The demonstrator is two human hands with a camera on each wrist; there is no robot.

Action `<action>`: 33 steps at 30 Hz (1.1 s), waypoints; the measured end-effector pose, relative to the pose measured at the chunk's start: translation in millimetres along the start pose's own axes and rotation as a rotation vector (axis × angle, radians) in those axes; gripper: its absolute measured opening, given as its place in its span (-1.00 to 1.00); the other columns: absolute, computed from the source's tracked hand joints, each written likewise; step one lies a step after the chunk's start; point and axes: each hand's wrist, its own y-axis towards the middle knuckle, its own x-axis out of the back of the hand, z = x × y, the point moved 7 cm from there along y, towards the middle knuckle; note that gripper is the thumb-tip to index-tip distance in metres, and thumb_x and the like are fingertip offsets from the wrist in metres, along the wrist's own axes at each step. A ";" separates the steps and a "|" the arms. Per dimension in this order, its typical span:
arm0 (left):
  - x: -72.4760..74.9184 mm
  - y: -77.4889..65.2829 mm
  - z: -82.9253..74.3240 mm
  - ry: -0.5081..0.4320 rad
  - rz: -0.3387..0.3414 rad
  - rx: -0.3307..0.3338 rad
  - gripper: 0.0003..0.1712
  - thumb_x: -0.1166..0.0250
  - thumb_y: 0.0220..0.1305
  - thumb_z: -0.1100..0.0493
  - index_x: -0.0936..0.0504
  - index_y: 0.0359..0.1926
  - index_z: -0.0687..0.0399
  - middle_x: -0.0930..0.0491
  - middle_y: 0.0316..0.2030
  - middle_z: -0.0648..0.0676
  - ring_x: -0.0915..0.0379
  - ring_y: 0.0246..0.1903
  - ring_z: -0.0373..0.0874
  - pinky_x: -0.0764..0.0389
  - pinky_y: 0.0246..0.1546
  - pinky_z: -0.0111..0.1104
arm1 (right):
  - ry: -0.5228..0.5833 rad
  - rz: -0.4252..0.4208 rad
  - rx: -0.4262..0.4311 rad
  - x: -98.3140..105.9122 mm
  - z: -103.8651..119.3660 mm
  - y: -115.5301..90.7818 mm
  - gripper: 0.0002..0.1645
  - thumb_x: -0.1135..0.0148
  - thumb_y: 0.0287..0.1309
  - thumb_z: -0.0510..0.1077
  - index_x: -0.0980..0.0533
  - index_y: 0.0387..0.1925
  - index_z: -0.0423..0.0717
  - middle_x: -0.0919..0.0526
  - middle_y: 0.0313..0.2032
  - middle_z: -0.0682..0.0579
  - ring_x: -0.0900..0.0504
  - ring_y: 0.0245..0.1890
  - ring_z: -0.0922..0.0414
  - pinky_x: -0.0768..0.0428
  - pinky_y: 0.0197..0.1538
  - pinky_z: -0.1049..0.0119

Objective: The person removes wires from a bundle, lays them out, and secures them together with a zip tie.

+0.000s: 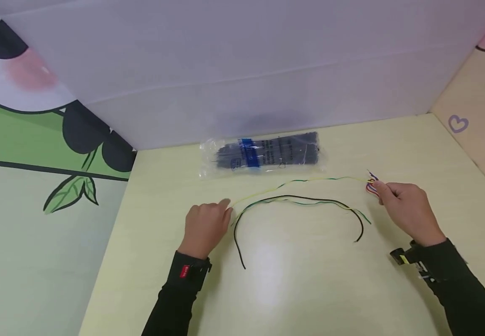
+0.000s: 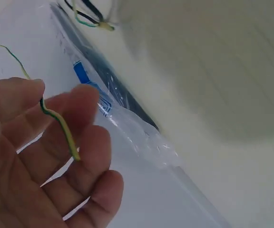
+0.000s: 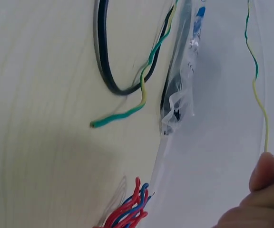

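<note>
Between thumb and fingers, my left hand [image 1: 206, 228] pinches one end of a thin yellow-green wire [image 2: 65, 130]. The wire stretches across to my right hand [image 1: 408, 210], which grips its other end. A bunch of red and blue wires [image 3: 130, 209] sticks out from the right hand's grip. Below the stretched wire, a curved black wire [image 1: 288, 196] lies on the table [image 1: 292, 289]. A second yellow-green wire [image 3: 143, 95] lies along the black one, crossing it near the right end.
At the back of the table, against the pale wall [image 1: 259, 60], lies a clear plastic bag [image 1: 206, 161] of dark grey strips with a blue band. A printed panel [image 1: 95, 252] borders the left side, and a wooden side panel [image 1: 477, 98] stands at the right.
</note>
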 end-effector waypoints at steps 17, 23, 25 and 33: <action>-17.2 23.5 -24.5 -0.049 0.012 0.205 -0.44 -0.13 0.45 -0.02 -0.48 -0.73 0.06 -0.25 -0.81 -0.01 -0.33 -0.78 -0.10 -0.20 -0.79 -0.34 | -0.105 0.033 0.321 -36.6 30.4 -19.6 -0.78 0.11 0.50 -0.10 -0.42 -0.26 -0.06 -0.36 -0.54 0.13 -0.26 -0.61 0.28 -0.27 -0.50 0.41; -27.5 17.0 -27.0 -0.093 0.080 0.195 -0.73 -0.27 0.34 0.12 -0.66 -0.43 0.22 -0.56 -0.62 0.14 -0.53 -0.60 -0.01 -0.54 -0.61 -0.23 | -0.202 -0.042 0.294 -36.4 31.5 -14.9 -0.70 0.11 0.42 -0.21 -0.36 -0.48 -0.12 -0.28 -0.64 0.07 -0.25 -0.61 0.17 -0.22 -0.49 0.34; -29.4 11.9 -25.9 -0.110 0.114 0.200 -0.80 -0.32 0.28 0.16 -0.67 -0.39 0.23 -0.56 -0.59 0.14 -0.53 -0.57 -0.02 -0.55 -0.57 -0.25 | -0.225 -0.021 0.283 -37.7 29.0 -12.8 -0.67 0.11 0.39 -0.25 -0.37 -0.54 -0.13 -0.32 -0.63 0.05 -0.30 -0.57 0.13 -0.26 -0.44 0.31; -23.0 -5.9 -24.4 -0.132 0.182 0.223 -0.77 -0.39 0.21 0.10 -0.64 -0.42 0.19 -0.49 -0.63 0.10 -0.41 -0.62 -0.08 -0.35 -0.67 -0.34 | -0.301 0.116 0.247 -42.6 18.5 -11.9 -0.62 -0.04 0.32 -0.20 -0.46 -0.64 -0.18 -0.43 -0.64 0.00 -0.40 -0.33 -0.05 -0.28 -0.27 0.18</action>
